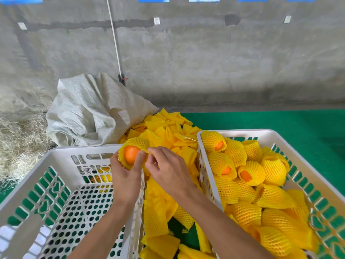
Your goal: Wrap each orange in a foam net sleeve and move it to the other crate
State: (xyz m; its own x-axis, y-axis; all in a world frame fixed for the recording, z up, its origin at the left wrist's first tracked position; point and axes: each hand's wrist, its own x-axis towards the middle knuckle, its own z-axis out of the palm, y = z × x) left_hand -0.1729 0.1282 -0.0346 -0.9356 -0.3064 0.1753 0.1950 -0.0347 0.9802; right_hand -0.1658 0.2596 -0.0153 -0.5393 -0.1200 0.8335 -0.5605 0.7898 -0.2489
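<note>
My left hand [124, 179] grips an orange [130, 155] partly inside a yellow foam net sleeve [136, 143], above the right rim of the left white crate [61, 152]. My right hand [169, 170] pinches the sleeve's edge beside the orange. The left crate shows only its perforated floor. The right white crate [261, 132] holds several oranges wrapped in yellow sleeves [253, 171]. A pile of loose foam sleeves [164, 208] lies between the two crates.
A grey woven sack [93, 111] leans behind the left crate. Dry straw [20, 139] covers the floor at the left. Green matting [280, 120] lies under and behind the crates. A concrete wall rises at the back.
</note>
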